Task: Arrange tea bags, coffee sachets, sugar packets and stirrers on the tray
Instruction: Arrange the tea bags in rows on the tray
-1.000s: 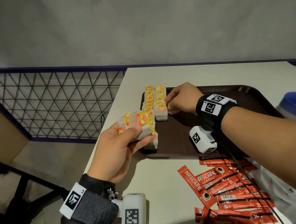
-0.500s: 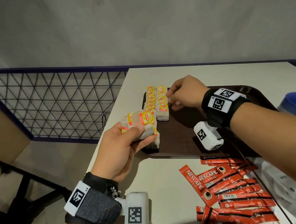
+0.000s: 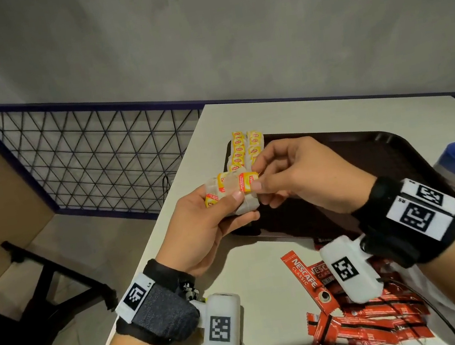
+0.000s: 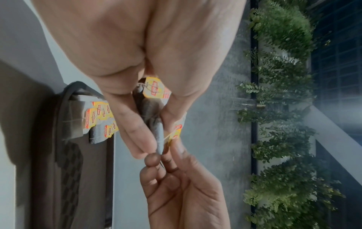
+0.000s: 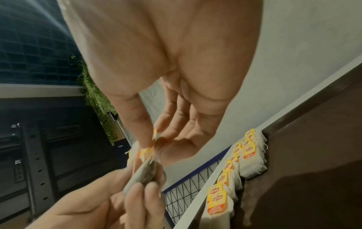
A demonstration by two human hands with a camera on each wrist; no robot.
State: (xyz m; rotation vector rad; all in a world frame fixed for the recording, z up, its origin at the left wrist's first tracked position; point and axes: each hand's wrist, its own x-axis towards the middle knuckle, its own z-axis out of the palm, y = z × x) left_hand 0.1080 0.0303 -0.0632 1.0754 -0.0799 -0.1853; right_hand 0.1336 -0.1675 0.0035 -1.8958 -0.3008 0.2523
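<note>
**Right hand returning from the tray for the next tea bag**

Fingers of my right hand [image 3: 294,175] are no longer working at the two rows of tea bags on the tray; a second ago they were pressing at the near end of those rows, and now they are coming back to my left hand [image 3: 213,221] at about 9 o'clock from the tray's middle. My right thumb and forefinger are pinching the yellow tag of the top tea bag [image 3: 248,182] in the bundle, while my left fingers and thumb are curling round the rest of the bundle of tea bags [image 3: 232,192], holding it above the tray's near-left corner. I am judging that one bag has just been laid and I am peeling off the next to extend a row.

Rows of tea bags [image 3: 245,149] are lying along the left rim of the brown tray [image 3: 394,153], running toward 12 o'clock, tags up, overlapping. Coffee sachets [image 3: 367,323] are waiting in a loose heap on the table [image 3: 253,272] at 6 o'clock from the tray, none on it yet. Sugar packets and stirrers I cannot make out.

Tags on the tea bags are reading "Lipton" in red on yellow. Red sachets are reading "NESCAFÉ CLASSIC". My wristbands are carrying square black-and-white markers, with "LS" on the left band and "RS" on the right.
</note>
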